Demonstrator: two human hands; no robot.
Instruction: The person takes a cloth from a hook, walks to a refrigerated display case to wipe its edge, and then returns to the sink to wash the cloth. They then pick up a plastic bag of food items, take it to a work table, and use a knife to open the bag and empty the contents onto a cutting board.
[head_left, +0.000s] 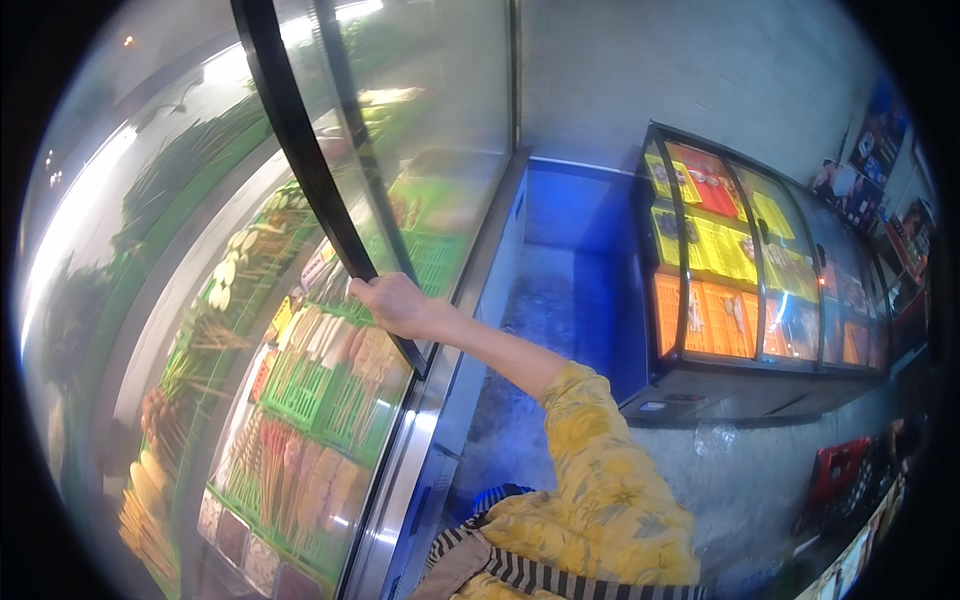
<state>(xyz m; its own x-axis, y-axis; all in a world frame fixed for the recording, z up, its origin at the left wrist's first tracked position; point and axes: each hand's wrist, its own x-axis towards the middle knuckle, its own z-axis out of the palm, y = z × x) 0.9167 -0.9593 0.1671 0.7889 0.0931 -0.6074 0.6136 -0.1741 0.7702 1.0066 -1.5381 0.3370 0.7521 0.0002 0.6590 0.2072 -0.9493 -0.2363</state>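
Note:
My right hand (397, 306) is closed around the edge of the black frame (322, 195) of a glass sliding door on a refrigerated display case. Behind and beside the door, green plastic baskets (294, 401) hold rows of skewered food (289, 457). On the left, an upper shelf carries more skewers (161, 480), pale sliced pieces (225, 279) and leafy greens. Small containers (231, 537) of loose food stand at the lower left of the case. My left hand is out of view.
The case's metal sill (401, 457) runs along its near side. To the right, a glass-doored chest cabinet (757, 364) holds yellow baskets (712, 247) and orange baskets (705, 319). A red crate (838, 466) is at the lower right.

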